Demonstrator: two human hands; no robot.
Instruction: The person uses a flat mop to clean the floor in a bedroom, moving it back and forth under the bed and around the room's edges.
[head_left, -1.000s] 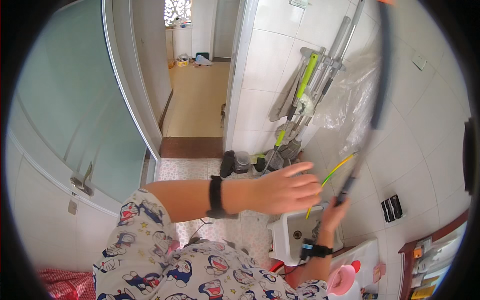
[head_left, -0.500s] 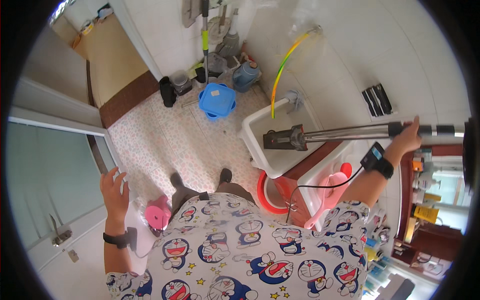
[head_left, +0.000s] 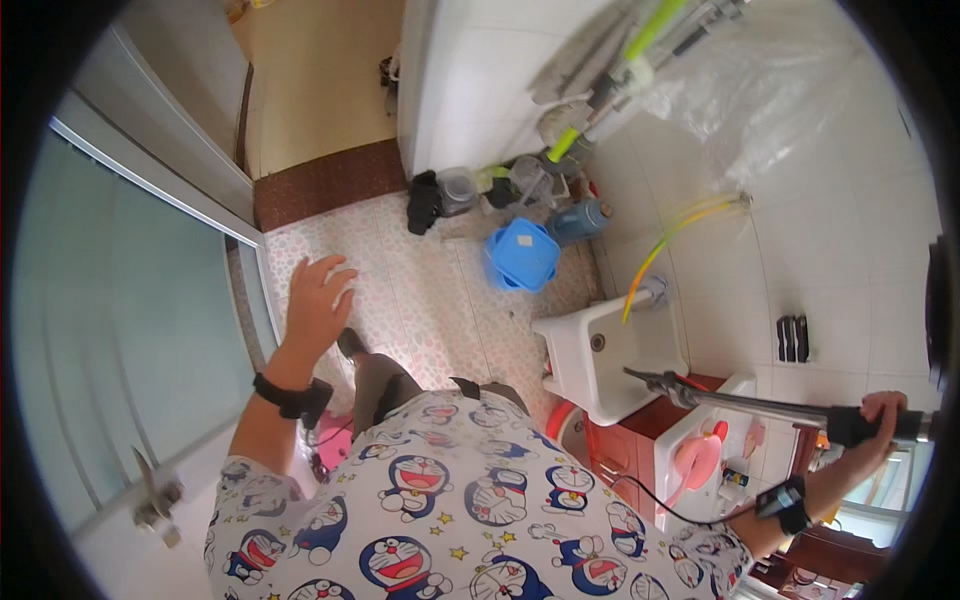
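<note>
My right hand [head_left: 882, 420] is closed round the dark grip near the end of a long metal-handled mop [head_left: 765, 403]. The mop stretches leftward, held level, with its grey head above the white sink [head_left: 560, 365]. Whether the head touches the sink is not plain. My left hand [head_left: 318, 305] is raised over the tiled floor on the left, fingers apart and holding nothing. Past the sink, a yellow-green hose [head_left: 655, 250] hangs from a wall tap down toward the basin.
A blue lidded bucket [head_left: 525, 255] and a blue jug [head_left: 580, 220] stand by the far wall. Long poles lean above them. A pink dipper [head_left: 692, 463] lies on the washbasin at right. At left is a frosted glass door [head_left: 130, 300]; a doorway opens beyond.
The mop has come up out of the sink and its head has turned, now seen edge-on. My left hand has risen forward. The whole view has swung, shifting the room.
</note>
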